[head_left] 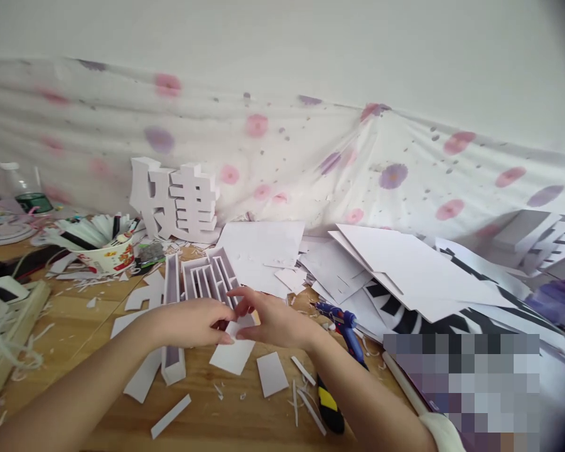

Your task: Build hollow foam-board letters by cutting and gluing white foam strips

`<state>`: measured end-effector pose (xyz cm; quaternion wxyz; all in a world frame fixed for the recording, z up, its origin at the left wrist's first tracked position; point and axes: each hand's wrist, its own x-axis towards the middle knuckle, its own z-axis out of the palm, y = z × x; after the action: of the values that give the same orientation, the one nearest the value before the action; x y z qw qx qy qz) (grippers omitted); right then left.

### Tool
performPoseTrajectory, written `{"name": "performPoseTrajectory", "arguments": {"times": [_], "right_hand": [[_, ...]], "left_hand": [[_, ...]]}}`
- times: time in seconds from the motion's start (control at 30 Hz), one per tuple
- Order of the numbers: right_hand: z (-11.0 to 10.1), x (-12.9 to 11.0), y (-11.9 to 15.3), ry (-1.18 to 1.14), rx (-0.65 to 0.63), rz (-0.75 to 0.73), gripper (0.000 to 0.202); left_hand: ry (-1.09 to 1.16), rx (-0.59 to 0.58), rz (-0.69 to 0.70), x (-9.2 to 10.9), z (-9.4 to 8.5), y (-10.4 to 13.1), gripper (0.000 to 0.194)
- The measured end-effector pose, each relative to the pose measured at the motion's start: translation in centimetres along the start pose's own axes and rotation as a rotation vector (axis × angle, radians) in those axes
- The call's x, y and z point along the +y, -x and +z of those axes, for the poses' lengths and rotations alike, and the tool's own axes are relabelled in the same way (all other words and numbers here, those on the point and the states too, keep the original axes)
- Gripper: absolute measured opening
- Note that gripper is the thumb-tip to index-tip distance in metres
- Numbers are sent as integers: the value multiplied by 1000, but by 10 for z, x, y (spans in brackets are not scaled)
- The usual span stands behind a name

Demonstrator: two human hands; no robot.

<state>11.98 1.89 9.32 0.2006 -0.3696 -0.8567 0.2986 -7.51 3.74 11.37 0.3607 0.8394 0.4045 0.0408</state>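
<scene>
My left hand (195,321) and my right hand (274,319) meet over the near end of a white foam-board letter frame (200,276), whose thin upright walls form narrow channels. The fingers of my left hand are curled together, the tips partly hidden. My right hand's fingers bend toward its thumb, near the left fingertips; whatever they pinch is too small or covered to make out. Just below the thumbs shows a white rectangular board piece (232,356); I cannot tell whether they touch it. Another white rectangle (272,375) lies to the right.
A blue glue gun (341,320) and a black-yellow tool handle (329,405) lie by my right forearm. A finished white character (174,201) stands at the back. A paper bowl (106,258) holds white strips. Large white boards (419,270) are stacked at right. Scraps litter the wooden table (235,420).
</scene>
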Motion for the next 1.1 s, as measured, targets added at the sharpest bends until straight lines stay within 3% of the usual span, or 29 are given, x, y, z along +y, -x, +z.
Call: {"name": "performPoseTrajectory", "arguments": {"times": [0.13,0.23,0.4,0.6,0.8,1.1], "right_hand": [[6,-5,-14,101,-98,8,59],[5,-6,-15,148,-51,-10,54],[17,4,-18,302,74,-18,18],[51,22,-31,604,109,-95,11],[63,25,-35,631,109,-148,15],[72,37,-39,567,193,-227,13]], "left_hand": [[-77,40,4,2,-5,5,14],[-40,125,-30,-5,-8,14,18],[101,456,-118,-49,-1,25,27],[-141,690,-57,-100,29,18,25],[-165,698,-27,-117,46,14,30],[-65,586,-33,-124,44,17,34]]}}
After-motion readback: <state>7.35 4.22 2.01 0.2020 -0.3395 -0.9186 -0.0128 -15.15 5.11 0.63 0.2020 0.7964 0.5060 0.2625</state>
